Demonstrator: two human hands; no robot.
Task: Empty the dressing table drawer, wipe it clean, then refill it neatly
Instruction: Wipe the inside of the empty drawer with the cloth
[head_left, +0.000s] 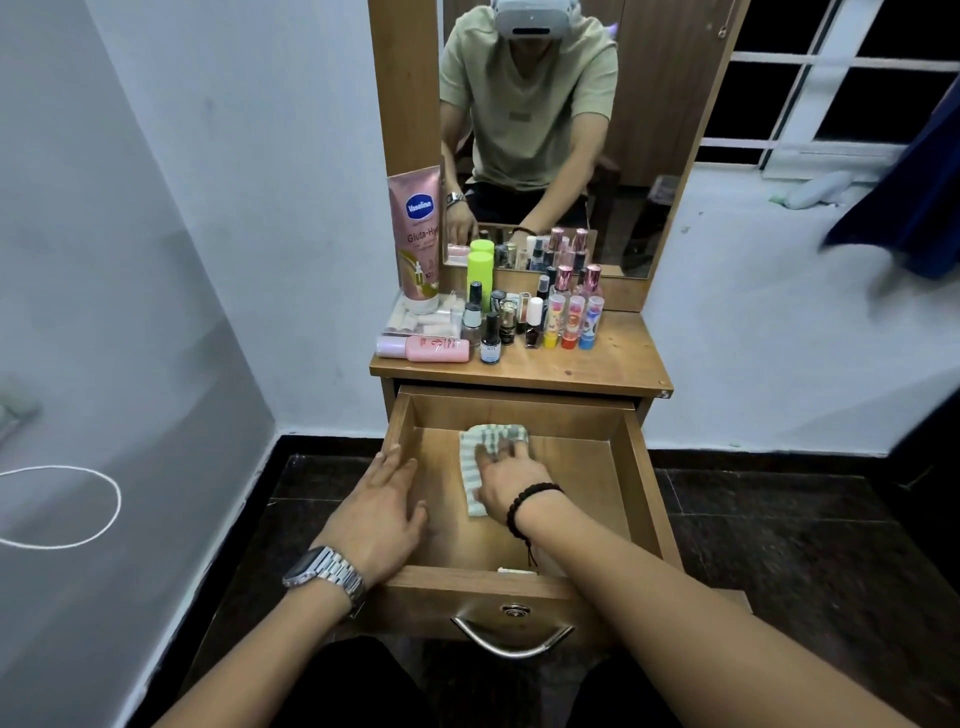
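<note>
Striped cloth (480, 457) lies flat under the right hand (506, 475) in the drawer (636, 467); left hand (384, 499) open.

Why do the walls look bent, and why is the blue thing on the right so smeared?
Head view: the wide-angle lens bows the walls and stretches the forearms near the bottom edge. The blue cloth at the right edge is blurred, while the drawer and the striped cloth under the right hand stay fairly sharp. Indoor light is even; the window is black.

Pale blue walls (234, 208), dark tiled floor (779, 545), white-framed window (810, 62), wooden-framed mirror (545, 130)
</note>
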